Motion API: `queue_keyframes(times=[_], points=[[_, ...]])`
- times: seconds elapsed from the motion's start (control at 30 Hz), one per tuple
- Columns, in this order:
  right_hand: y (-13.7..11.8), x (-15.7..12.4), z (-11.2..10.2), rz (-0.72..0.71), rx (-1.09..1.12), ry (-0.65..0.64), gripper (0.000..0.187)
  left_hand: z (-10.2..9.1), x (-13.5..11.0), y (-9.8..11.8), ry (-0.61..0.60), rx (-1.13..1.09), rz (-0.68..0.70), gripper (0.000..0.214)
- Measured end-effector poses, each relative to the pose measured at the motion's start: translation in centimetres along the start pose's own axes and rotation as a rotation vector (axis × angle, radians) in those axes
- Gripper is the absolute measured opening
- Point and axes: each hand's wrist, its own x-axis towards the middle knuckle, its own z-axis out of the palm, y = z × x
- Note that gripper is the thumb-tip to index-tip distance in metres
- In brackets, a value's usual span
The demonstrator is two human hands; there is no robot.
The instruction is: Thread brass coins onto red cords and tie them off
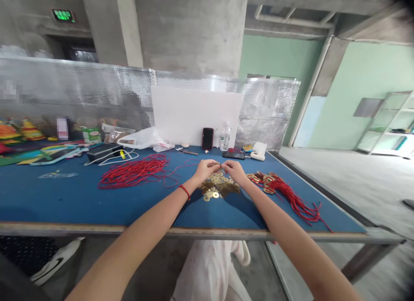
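Observation:
My left hand (206, 169), with a red string around its wrist, and my right hand (234, 169) meet fingertip to fingertip above a pile of brass-coloured coins (215, 189) with holes in them. Both are closed in a pinch; a tiny dark thing shows between them, too small to name. To the left lies a loose coil of red cord (137, 170), and a thin strand of it runs toward my left hand. On the right is a bunch of red cords (293, 195) with coins strung at its far end.
The blue table (136, 210) bears a standing phone (207, 138), a water bottle (224, 139), a dark flat device (233, 155), a scissors-like tool (189, 152), a white plastic bag (142, 138) and a black box (105, 152) with a white cable. A perforated metal screen (268, 113) stands behind. Someone's shoe (58, 260) shows lower left.

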Motion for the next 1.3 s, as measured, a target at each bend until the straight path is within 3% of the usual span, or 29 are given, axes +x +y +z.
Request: queue_keyframes(times=[0.2, 0.33, 0.5, 0.63, 0.7, 0.77, 0.9, 1.03, 1.17, 1.3], points=[[-0.2, -0.2, -0.4, 0.008, -0.095, 0.048, 0.019, -0.4, -0.1, 0.7, 0.014, 0.075, -0.035, 0.023], [-0.6, -0.4, -1.4, 0.049, -0.293, 0.042, 0.018, -0.7, -0.1, 0.6, 0.052, 0.112, -0.086, 0.016], [-0.7, -0.8, -2.1, 0.045, -0.531, 0.144, 0.013, -1.0, 0.3, 0.2, 0.034, 0.170, -0.106, 0.009], [-0.7, -0.8, -2.0, -0.040, -0.643, 0.186, 0.009, -1.2, 0.5, -0.5, 0.018, 0.292, -0.113, 0.006], [-0.9, -0.8, -1.8, -0.136, -0.639, 0.133, 0.011, -1.3, 0.6, -0.7, 0.009, 0.377, -0.082, 0.006], [-1.2, -0.8, -1.5, -0.186, -0.590, -0.028, 0.010, -1.5, 0.6, -0.9, -0.007, 0.455, -0.052, 0.006], [-1.3, -1.1, -1.0, -0.148, -0.535, -0.344, 0.012, -1.6, 0.5, -1.0, -0.035, 0.509, -0.036, 0.007], [-0.6, -1.1, -0.6, -0.116, -0.483, -0.426, 0.013, -1.4, 0.5, -1.0, -0.032, 0.480, -0.044, 0.007], [0.1, -0.8, -0.4, -0.048, -0.293, -0.478, 0.009, -1.1, 0.3, -0.8, -0.010, 0.407, -0.061, 0.006], [0.2, -0.7, -0.4, -0.050, -0.203, -0.451, 0.011, -1.0, 0.2, -0.7, -0.007, 0.347, -0.086, 0.005]])
